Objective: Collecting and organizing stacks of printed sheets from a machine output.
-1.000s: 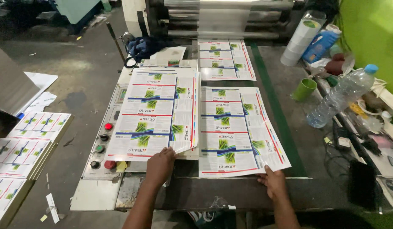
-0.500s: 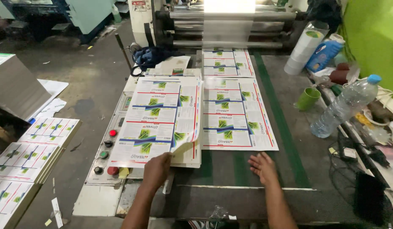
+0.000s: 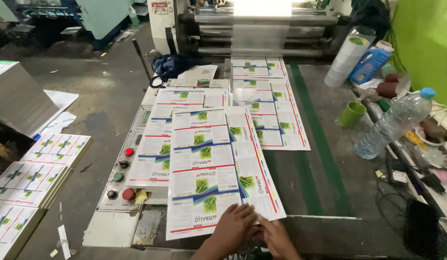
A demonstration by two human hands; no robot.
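Grey and scuffed, the machine table [image 3: 329, 159] runs from the person toward the steel rollers [image 3: 262, 29] at the far end. On its near edge lies the printed sheet [image 3: 213, 168], a large glossy white sheet bearing rows of green and blue label panels, set at a slight angle over the pile beneath. Both hands meet at its near margin: the left hand [image 3: 231, 226] lies flat with fingers spread on the bottom edge, and the right hand [image 3: 276, 237] pinches the same edge just beside it, thumb tucked under the paper as far as can be told.

Such a sheet looks light, thin and limp; it would likely sag or crease if lifted by one corner, and its gloss suggests it slides readily over the sheets below. The near edge, taken at two points, seems the sound place to hold it.

Under it rests a stack of like sheets [image 3: 158, 144], and another sheet [image 3: 269, 115] lies farther up the table. Left of these sits a control panel with red and green buttons [image 3: 122, 173]. A green cup [image 3: 351, 114] and a clear water bottle [image 3: 392, 124] stand to the right. Finished piles [image 3: 30, 178] sit on the floor at left.
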